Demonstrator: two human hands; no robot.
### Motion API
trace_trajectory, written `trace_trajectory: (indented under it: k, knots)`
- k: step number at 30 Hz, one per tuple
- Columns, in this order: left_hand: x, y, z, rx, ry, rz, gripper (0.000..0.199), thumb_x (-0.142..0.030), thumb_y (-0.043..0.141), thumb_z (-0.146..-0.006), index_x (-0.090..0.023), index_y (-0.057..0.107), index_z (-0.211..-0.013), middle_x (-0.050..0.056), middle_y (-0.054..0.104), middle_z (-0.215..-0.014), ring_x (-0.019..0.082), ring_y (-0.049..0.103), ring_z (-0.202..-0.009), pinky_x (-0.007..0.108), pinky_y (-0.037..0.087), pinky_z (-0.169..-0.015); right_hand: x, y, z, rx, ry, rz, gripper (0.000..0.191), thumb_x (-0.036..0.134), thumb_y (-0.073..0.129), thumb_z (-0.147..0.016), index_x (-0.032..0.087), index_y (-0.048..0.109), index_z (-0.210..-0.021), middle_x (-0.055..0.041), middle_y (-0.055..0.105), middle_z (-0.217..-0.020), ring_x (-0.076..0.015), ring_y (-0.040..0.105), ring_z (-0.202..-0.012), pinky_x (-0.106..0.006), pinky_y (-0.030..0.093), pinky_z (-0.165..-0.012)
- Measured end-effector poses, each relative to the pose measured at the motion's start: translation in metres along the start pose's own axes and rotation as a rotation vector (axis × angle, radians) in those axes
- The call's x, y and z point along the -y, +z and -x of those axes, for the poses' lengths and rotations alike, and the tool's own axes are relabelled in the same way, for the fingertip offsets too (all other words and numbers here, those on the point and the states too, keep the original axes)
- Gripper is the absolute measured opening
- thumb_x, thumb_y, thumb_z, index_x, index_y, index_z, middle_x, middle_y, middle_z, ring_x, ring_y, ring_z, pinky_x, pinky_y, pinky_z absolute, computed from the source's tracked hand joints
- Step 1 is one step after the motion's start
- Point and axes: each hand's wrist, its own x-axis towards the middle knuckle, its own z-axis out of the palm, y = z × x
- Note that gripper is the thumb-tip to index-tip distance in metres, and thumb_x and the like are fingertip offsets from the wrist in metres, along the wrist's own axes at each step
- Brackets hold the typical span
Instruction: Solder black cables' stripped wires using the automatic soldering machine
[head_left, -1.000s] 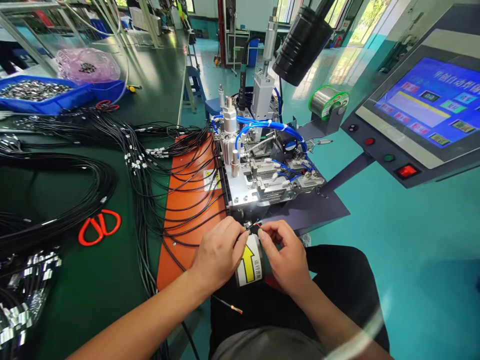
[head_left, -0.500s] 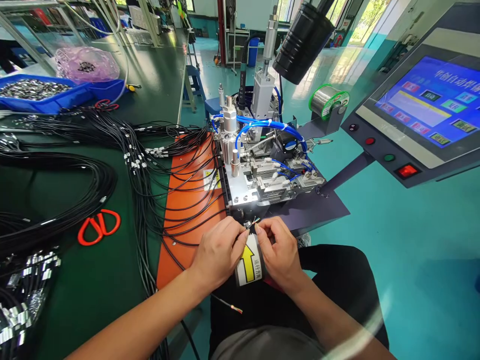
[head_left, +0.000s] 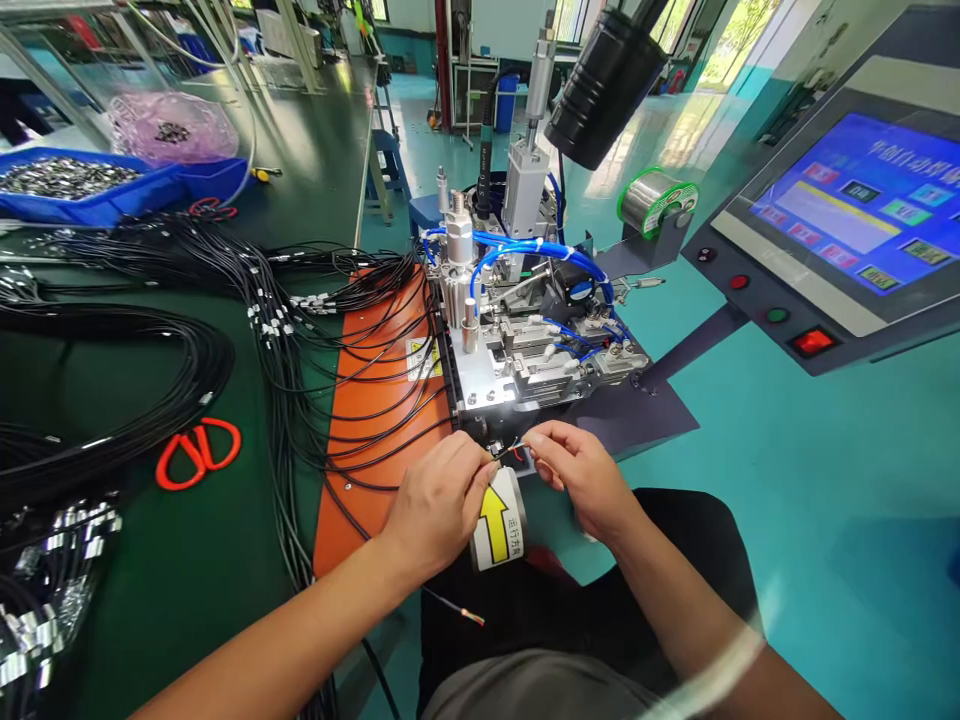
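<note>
My left hand [head_left: 446, 495] is closed, thumb against fingers, pinching a cable end at the front edge of the soldering machine [head_left: 525, 330]. Thin coloured wires [head_left: 516, 447] fan out from that end, one of them red. With fingertips together, my right hand [head_left: 574, 465] grips the wires' tips, just right of the left hand. Below the hands is a white label with a yellow arrow [head_left: 495, 525] on a rounded part. Another cable with a stripped end [head_left: 469, 616] hangs under my left wrist.
Black cables [head_left: 277, 400] lie across the green table and the orange board [head_left: 349, 500]. Red-handled scissors [head_left: 196, 455] and a blue tray of metal parts [head_left: 71, 185] are at the left. A solder spool [head_left: 658, 200] and a control screen [head_left: 862, 210] stand at the right.
My right hand has moved right and turned, drawing slightly away from the left hand. More of the coloured wires shows between them. The left hand has hardly moved.
</note>
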Motion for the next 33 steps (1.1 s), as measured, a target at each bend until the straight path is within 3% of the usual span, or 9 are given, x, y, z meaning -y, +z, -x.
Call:
trace_trajectory:
  k: [8, 19, 26, 33]
  knots:
    - [0.0, 0.0, 0.001, 0.021, -0.014, -0.01, 0.018, -0.026, 0.045, -0.097, -0.02, 0.053, -0.082, 0.002, 0.054, -0.08, 0.016, 0.051, -0.074, 0.029, 0.041, -0.065, 0.005, 0.004, -0.002, 0.054, -0.007, 0.043, 0.023, 0.038, 0.063, -0.086, 0.016, 0.063, -0.077, 0.0042, 0.046, -0.059, -0.0091, 0.036, -0.054, -0.024, 0.026, -0.05]
    - [-0.002, -0.003, -0.001, 0.012, -0.017, 0.014, 0.018, -0.025, 0.045, -0.097, -0.02, 0.053, -0.082, 0.003, 0.056, -0.08, 0.016, 0.052, -0.074, 0.029, 0.042, -0.065, 0.005, -0.001, -0.006, 0.187, -0.052, 0.03, 0.021, 0.037, 0.066, -0.084, 0.017, 0.065, -0.083, 0.0023, 0.053, -0.07, -0.0101, 0.041, -0.06, -0.024, 0.033, -0.055]
    - [0.0, -0.002, -0.001, 0.008, -0.028, 0.044, 0.017, -0.025, 0.046, -0.096, -0.019, 0.054, -0.082, 0.003, 0.056, -0.08, 0.016, 0.052, -0.073, 0.029, 0.041, -0.066, -0.002, 0.01, -0.003, 0.032, -0.154, 0.052, 0.022, 0.039, 0.066, -0.084, 0.017, 0.065, -0.082, 0.0006, 0.059, -0.073, -0.0129, 0.05, -0.067, -0.026, 0.04, -0.062]
    - [0.0, -0.003, -0.002, 0.044, -0.01, 0.061, 0.019, -0.024, 0.045, -0.097, -0.019, 0.052, -0.08, 0.003, 0.055, -0.079, 0.016, 0.05, -0.073, 0.029, 0.04, -0.065, -0.01, 0.034, -0.001, -0.098, -0.2, -0.088, 0.018, 0.034, 0.069, -0.082, 0.017, 0.064, -0.077, 0.0004, 0.062, -0.074, -0.0131, 0.054, -0.068, -0.025, 0.044, -0.066]
